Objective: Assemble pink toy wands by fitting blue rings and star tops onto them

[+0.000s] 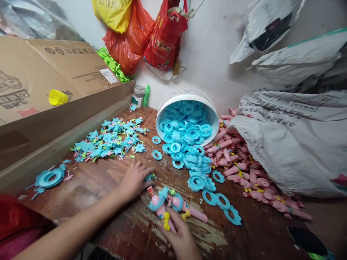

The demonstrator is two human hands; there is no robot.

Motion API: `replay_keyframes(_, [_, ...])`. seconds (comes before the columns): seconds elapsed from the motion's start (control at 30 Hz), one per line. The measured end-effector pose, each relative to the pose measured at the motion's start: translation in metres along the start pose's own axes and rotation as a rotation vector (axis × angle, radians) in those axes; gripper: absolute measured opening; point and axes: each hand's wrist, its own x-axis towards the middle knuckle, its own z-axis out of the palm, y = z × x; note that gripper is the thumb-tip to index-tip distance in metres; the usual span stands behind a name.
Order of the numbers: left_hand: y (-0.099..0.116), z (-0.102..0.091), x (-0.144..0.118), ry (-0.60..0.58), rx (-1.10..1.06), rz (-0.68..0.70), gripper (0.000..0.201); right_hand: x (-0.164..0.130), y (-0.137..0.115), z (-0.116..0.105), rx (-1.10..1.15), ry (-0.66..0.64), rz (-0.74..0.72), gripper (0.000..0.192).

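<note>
From the head camera, the left hand (135, 179) lies flat on the worn brown wooden table (108, 180), palm down. Its fingers are spread a little, and the fingertips touch a small blue plastic piece (150, 177). I cannot tell if they pinch it.

The right hand (181, 238) is low in the middle. Its fingers are closed around the handles of two pink plastic toy rattles with blue tops and yellow bits (169, 206). The toys lie on the table just in front of this hand, right beside the left hand.

Behind them, a white plastic bucket (214, 115) lies tipped on its side. Lots of blue plastic rings (187, 144) spill out of it across the table. To the left is a heap of blue star shapes with tiny pink and green pieces (111, 141). To the right, a pile of pink plastic handles (244, 169) pours from a big white woven sack (292, 144). A brown cardboard box (40, 83) stands on the left, with a yellow plastic cup (57, 97) on it. Red and yellow plastic bags (143, 32) hang on the wall.
</note>
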Motion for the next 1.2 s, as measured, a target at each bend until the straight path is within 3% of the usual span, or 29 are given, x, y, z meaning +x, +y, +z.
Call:
replay_keyframes(0.1, [0.014,0.016,-0.051,-0.032,-0.136,-0.083,0.047,-0.001,-0.014,-0.008,-0.056,-0.075,0.047,0.061])
replay_keyframes(0.23, [0.017,0.02,-0.08,-0.033,-0.329,-0.087,0.063,-0.012,-0.023,-0.02,-0.313,-0.212,0.019,0.05])
replay_keyframes(0.33, [0.014,0.022,-0.084,-0.015,-0.393,-0.017,0.047,-0.019,-0.022,-0.025,-0.411,-0.26,0.006,0.044])
replay_keyframes(0.47, [0.012,0.03,-0.085,0.052,-0.422,0.034,0.028,-0.026,-0.022,-0.026,-0.28,-0.254,0.043,0.047])
replay_keyframes(0.73, [0.009,0.034,-0.085,0.003,-0.509,0.026,0.031,-0.032,-0.017,-0.022,-0.306,-0.28,0.053,0.05])
replay_keyframes(0.9, [0.007,0.033,-0.085,-0.029,-0.486,0.034,0.033,-0.035,-0.009,-0.015,-0.258,-0.152,0.076,0.054])
replay_keyframes(1.0, [0.007,0.033,-0.087,-0.033,-0.467,0.035,0.037,-0.036,-0.011,-0.014,-0.243,-0.16,0.136,0.057])
replay_keyframes(1.07, [0.007,0.033,-0.089,-0.032,-0.463,0.031,0.04,-0.035,-0.017,-0.016,-0.34,-0.19,0.099,0.056])
replay_keyframes(1.2, [0.006,0.036,-0.09,-0.01,-0.493,0.033,0.038,-0.031,-0.028,-0.026,-0.755,-0.302,-0.134,0.051])
